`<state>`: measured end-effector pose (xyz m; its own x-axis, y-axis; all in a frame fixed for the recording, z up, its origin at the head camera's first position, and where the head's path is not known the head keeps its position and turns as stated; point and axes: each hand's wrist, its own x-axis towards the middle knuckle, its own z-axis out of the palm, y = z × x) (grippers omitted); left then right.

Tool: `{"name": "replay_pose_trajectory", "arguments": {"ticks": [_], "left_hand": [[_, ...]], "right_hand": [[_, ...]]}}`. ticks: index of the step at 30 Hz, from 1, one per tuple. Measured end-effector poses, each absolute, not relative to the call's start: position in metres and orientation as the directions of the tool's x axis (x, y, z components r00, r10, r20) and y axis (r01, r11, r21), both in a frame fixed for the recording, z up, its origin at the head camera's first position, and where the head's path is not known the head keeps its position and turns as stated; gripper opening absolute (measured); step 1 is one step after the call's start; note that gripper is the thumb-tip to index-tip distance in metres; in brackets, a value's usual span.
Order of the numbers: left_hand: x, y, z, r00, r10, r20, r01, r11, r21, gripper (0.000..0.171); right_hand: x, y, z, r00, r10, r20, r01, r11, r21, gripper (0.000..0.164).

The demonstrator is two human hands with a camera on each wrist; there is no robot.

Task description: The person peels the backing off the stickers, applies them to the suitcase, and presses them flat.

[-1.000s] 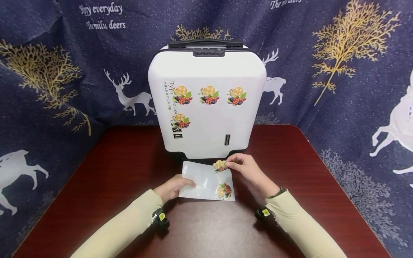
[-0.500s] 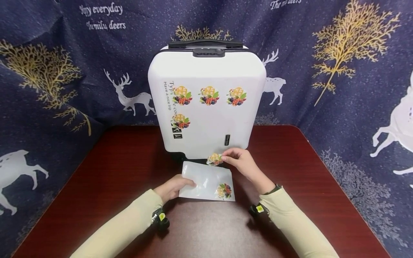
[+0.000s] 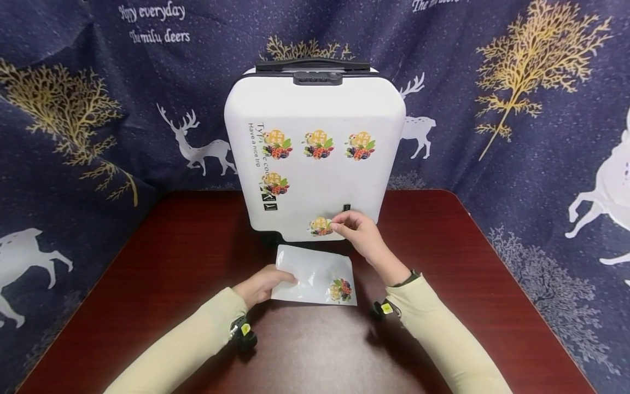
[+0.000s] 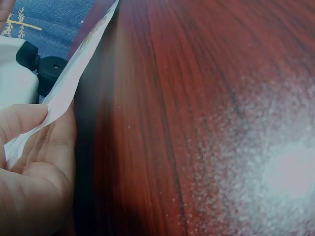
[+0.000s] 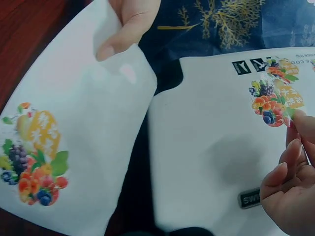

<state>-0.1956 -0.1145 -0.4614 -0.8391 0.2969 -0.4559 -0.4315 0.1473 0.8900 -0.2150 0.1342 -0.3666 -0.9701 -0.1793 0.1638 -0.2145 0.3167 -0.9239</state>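
My left hand [image 3: 266, 284] pinches the left edge of a white sticker sheet [image 3: 305, 271], thumb on top and fingers beneath; the left wrist view shows the sheet [image 4: 64, 91] held above the table. One fruit sticker [image 3: 340, 290] is on the sheet's lower right corner. My right hand [image 3: 361, 235] pinches a loose fruit sticker [image 3: 320, 226] by its edge, between thumb and forefinger. That sticker overlaps the lower front of a white suitcase [image 3: 320, 104]. Three fruit stickers [image 3: 319, 145] form a row on the suitcase, with another sticker [image 3: 275, 184] below the left one.
The suitcase stands upright on a dark red table [image 3: 197, 246], its black handle [image 3: 313, 65] on top. Printed lettering runs down its left side. A blue cloth [image 3: 123, 82] with deer and trees hangs behind.
My right hand has moved up and left with its fruit sticker, from over the sheet to in front of the suitcase's lower part. My left hand keeps its hold on the sheet.
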Motion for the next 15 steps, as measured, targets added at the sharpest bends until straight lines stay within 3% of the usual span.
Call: {"name": "replay_pose_trajectory", "arguments": {"ticks": [15], "left_hand": [[-0.195, -0.115, -0.461, -0.845, 0.285, -0.453, -0.419, 0.173, 0.891, 0.044]], "right_hand": [[-0.227, 0.128, -0.345, -0.964, -0.114, 0.239, -0.261, 0.259, -0.93, 0.021]]}}
